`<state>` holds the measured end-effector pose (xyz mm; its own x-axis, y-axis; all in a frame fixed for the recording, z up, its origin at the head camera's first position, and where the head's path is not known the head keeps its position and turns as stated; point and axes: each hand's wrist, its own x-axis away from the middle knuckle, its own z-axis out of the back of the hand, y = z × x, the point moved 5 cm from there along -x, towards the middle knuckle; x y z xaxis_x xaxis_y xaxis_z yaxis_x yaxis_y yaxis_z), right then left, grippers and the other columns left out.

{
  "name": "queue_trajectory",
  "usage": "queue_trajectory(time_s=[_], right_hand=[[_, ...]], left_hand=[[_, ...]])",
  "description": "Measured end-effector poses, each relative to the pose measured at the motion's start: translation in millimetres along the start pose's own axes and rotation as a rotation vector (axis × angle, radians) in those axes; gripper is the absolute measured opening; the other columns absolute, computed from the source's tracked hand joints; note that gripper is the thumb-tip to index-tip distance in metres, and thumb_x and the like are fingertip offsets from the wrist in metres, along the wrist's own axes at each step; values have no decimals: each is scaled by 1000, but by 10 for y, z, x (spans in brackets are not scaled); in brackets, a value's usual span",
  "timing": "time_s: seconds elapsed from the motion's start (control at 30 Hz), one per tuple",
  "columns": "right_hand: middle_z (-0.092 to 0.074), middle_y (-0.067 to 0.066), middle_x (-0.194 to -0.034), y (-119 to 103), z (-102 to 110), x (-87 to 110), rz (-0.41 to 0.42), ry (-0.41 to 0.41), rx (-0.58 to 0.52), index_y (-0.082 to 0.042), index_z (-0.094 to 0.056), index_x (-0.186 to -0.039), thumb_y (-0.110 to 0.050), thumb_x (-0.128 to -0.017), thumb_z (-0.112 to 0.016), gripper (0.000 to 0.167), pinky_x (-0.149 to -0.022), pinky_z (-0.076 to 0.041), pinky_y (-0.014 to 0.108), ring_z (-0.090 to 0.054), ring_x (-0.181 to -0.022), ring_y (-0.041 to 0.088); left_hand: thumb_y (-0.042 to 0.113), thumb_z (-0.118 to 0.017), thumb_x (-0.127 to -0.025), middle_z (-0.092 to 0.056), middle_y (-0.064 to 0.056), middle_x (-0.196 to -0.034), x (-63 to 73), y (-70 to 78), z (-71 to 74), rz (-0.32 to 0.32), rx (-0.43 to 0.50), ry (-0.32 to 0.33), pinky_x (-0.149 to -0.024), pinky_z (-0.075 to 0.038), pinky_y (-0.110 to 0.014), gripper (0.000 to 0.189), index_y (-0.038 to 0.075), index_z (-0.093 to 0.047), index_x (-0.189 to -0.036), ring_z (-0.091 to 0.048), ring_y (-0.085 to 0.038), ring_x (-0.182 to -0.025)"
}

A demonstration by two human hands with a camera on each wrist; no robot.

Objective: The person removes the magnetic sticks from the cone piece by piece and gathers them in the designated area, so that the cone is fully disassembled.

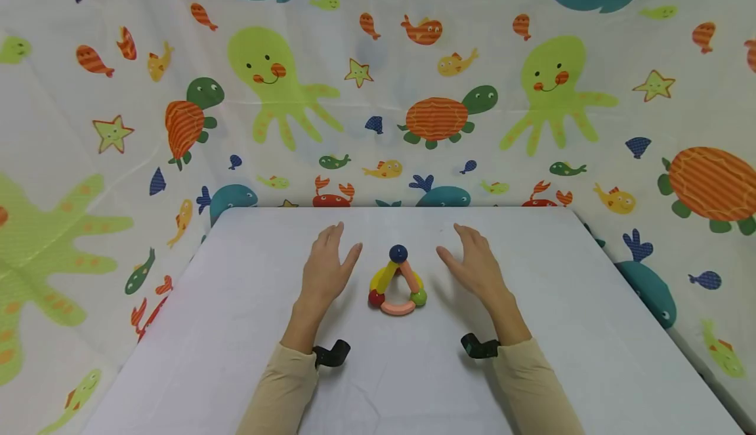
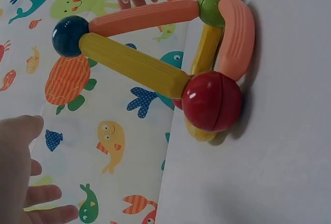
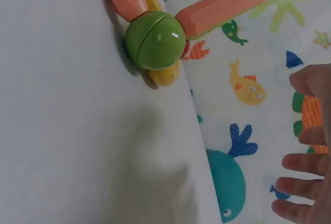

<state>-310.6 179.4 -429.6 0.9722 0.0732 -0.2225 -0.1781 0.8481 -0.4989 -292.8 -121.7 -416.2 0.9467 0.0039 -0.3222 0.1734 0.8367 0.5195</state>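
Observation:
A small pyramid of magnetic rods and balls (image 1: 387, 277) stands on the white table between my two hands. Its top is a dark blue ball (image 1: 398, 253). At the base sit a red ball (image 1: 376, 298) on the left and a green ball (image 1: 419, 297) on the right, with a curved salmon rod (image 1: 398, 308) joining them in front. A straight yellow rod (image 2: 134, 64) and a straight salmon rod (image 3: 227, 6) rise to the blue ball. To its left hovers my left hand (image 1: 325, 266), fingers extended, apart from it. My right hand (image 1: 477, 268) mirrors this on the other side, touching nothing.
The white tabletop (image 1: 236, 304) spreads around the pyramid. Behind its far edge hangs a cloth (image 1: 331, 103) printed with sea animals, which also runs down both sides. Each wrist wears a black camera strap; the left one (image 1: 333, 353) shows near the sleeve.

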Motion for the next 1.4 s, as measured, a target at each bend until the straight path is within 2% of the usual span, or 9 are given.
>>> queue_trajectory(time_s=[0.17, 0.33, 0.57, 0.8, 1.03, 1.2, 1.4], right_hand=[[-39, 18, -156, -57, -64, 68, 56, -18, -4, -11, -36, -154, -49, -97, -56, 72, -113, -37, 59, -37, -144, 37], [-43, 13, -154, -126, -109, 115, 136, -66, -35, -16, -37, -154, -49, -95, -59, 71, -113, -37, 59, -39, -143, 33], [-52, 7, -146, -185, -232, 178, 248, -148, -91, -17, -42, -152, -51, -91, -63, 73, -108, -44, 56, -50, -134, 29], [-58, 3, -138, -240, -433, 196, 295, -214, -39, -15, -52, -143, -58, -85, -68, 74, -101, -51, 52, -57, -124, 24], [-63, 0, -119, -281, -528, 187, 325, -243, -44, -15, -64, -123, -47, -83, -73, 52, -98, -52, 46, -58, -112, 19], [-61, -7, -99, -280, -551, 184, 358, -245, -64, -17, -68, -107, -41, -83, -76, 35, -87, -53, 35, -57, -94, 10], [-60, -10, -88, -276, -579, 197, 402, -274, -102, -19, -67, -93, -35, -85, -76, 21, -74, -51, 24, -55, -79, 6]], left_hand=[[49, -53, -100, -47, -14, -151, 2, 106, 30, -45, 68, -4, -111, -43, -50, 66, 12, -40, -153, -47, -32, -140], [49, -54, -100, -50, -12, -148, 22, 231, 24, -83, 106, -10, -111, -44, -48, 63, 13, -44, -151, -49, -30, -138], [46, -57, -99, -55, -9, -144, 54, 447, -24, -190, 144, -2, -108, -47, -44, 57, 15, -50, -147, -54, -26, -135], [42, -61, -98, -59, -8, -140, 83, 580, -114, -263, 169, -30, -103, -51, -44, 53, 15, -55, -143, -57, -25, -131], [38, -62, -98, -61, -6, -139, 107, 658, -182, -343, 147, -48, -104, -51, -42, 49, 15, -58, -141, -58, -24, -130], [33, -65, -97, -63, -5, -136, 121, 688, -227, -374, 155, -60, -101, -53, -38, 45, 16, -60, -138, -61, -22, -125], [20, -72, -93, -65, -8, -130, 160, 714, -256, -400, 190, -54, -99, -54, -35, 46, 9, -60, -137, -65, -21, -118]])
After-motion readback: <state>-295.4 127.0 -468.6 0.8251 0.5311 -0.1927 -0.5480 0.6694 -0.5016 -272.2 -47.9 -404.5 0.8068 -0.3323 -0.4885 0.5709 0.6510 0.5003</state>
